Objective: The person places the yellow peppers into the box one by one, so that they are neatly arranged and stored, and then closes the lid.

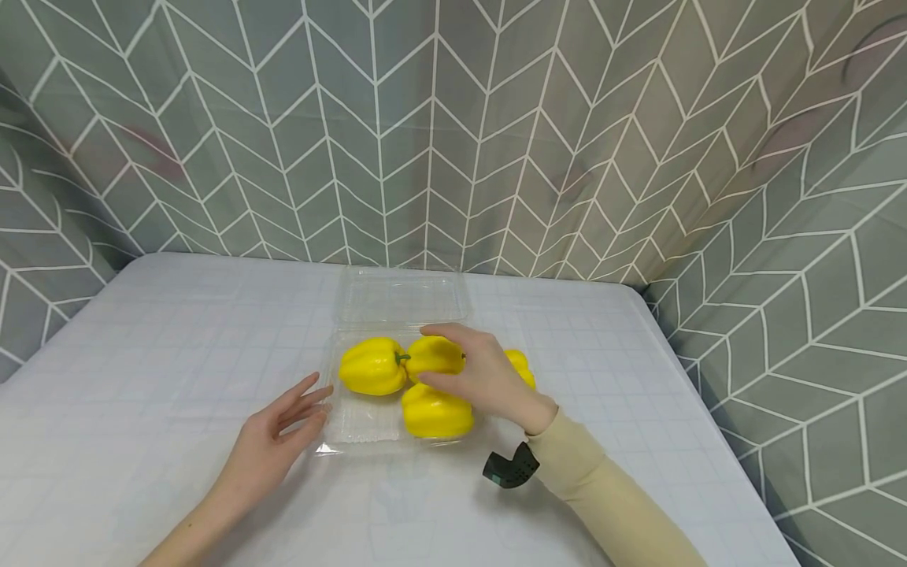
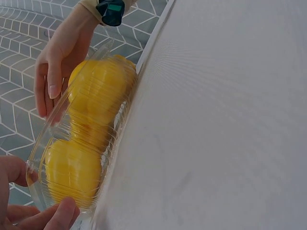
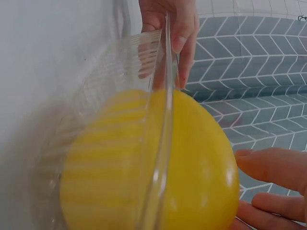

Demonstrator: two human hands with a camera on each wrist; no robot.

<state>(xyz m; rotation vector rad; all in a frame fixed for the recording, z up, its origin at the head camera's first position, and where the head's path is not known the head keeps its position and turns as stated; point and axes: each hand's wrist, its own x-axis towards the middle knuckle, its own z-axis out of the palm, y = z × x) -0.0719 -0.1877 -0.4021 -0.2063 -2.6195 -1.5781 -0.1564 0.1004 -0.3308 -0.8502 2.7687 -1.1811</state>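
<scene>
A clear plastic clamshell box (image 1: 368,429) lies on the table, its lid (image 1: 404,299) folded back. Inside it are three yellow bell peppers: one at left (image 1: 372,367), one at the back right (image 1: 434,354), one at the front right (image 1: 437,411). My right hand (image 1: 489,374) is over the back right pepper, thumb and forefinger spread on either side and straight. Past its wrist, a fourth yellow pepper (image 1: 521,367) shows partly, right of the box. Fingertips of my left hand (image 1: 279,425) rest at the box's left rim, relaxed; the left wrist view shows the thumb (image 2: 62,215) beside the ribbed wall.
A white cloth with a faint grid covers the table (image 1: 177,339). Grey curtain (image 1: 397,142) with white chevron lines hangs behind and at both sides. A dark wrist camera (image 1: 512,466) sits at the right sleeve (image 1: 602,488).
</scene>
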